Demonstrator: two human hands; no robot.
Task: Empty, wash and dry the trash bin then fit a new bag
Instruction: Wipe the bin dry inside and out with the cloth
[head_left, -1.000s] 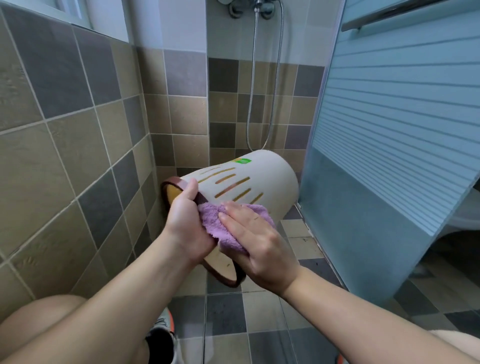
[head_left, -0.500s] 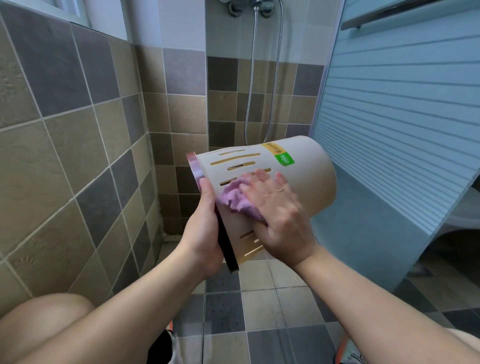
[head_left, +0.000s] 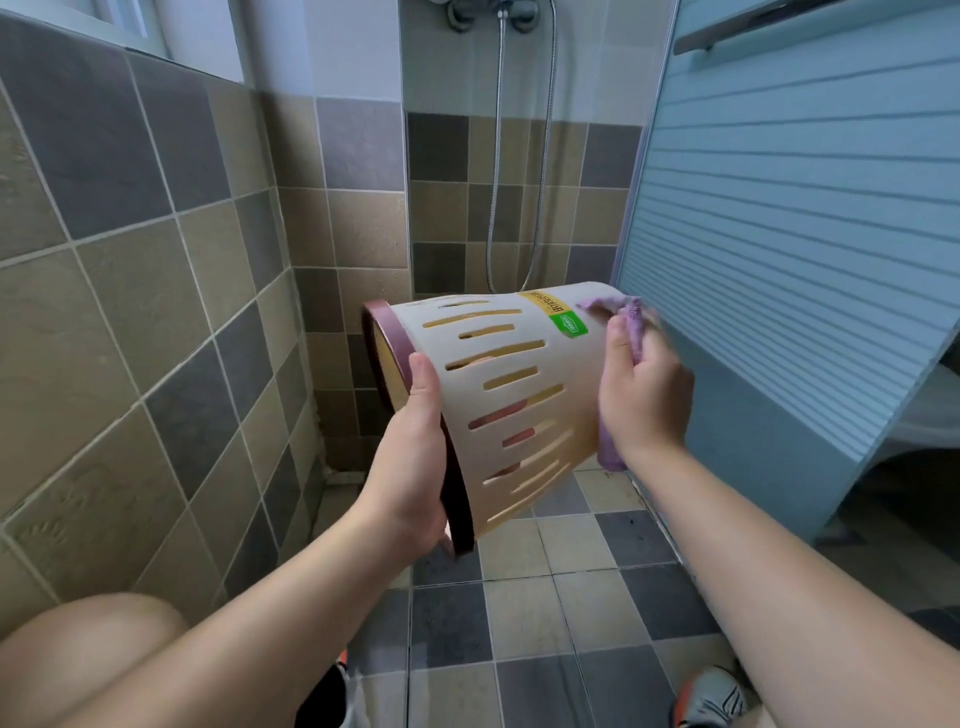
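- Head view: the beige slotted trash bin was held sideways in the air over the tiled floor, rim facing left.
- Left hand gripped the dark red rim.
- Right hand clutched a purple cloth against the bin's base on the right.

Both bare forearms reach forward. The left hand grips the bin rim, thumb on top; the right hand pinches a cloth against the bin's base end.
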